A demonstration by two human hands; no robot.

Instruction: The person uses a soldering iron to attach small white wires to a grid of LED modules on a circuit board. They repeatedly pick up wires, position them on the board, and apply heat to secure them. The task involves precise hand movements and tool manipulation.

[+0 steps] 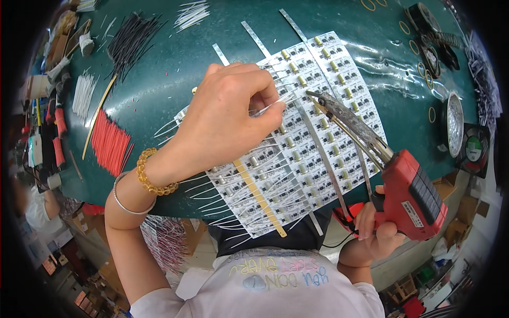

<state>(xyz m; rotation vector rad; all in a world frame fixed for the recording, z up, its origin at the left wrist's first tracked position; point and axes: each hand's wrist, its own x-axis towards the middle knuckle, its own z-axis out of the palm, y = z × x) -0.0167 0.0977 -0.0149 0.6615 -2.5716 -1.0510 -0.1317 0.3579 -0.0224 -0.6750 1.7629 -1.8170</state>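
A white panel of small circuit boards (347, 124) lies tilted on the green table, with rows of black and yellowish components. Above its left half, my left hand (233, 100) pinches thin white wires (289, 97) between thumb and fingers; how many is unclear. More white wires (212, 204) stick out along the panel's left side. My right hand (379, 237) grips a red soldering gun (411, 193) by its handle, and the gun's dark tip (313, 94) is over the panel, close to the wire ends. A yellow strip (260, 199) and several metal strips (323, 153) lie across the panel.
Piles of black wires (132, 42), red wires (110, 140) and white wires (85, 95) lie on the left, beside a thin stick (99, 117). At the right are a metal bowl (454, 124), a coiled-spring stand (441, 38) and loose rubber bands (431, 115). Tools crowd the left edge.
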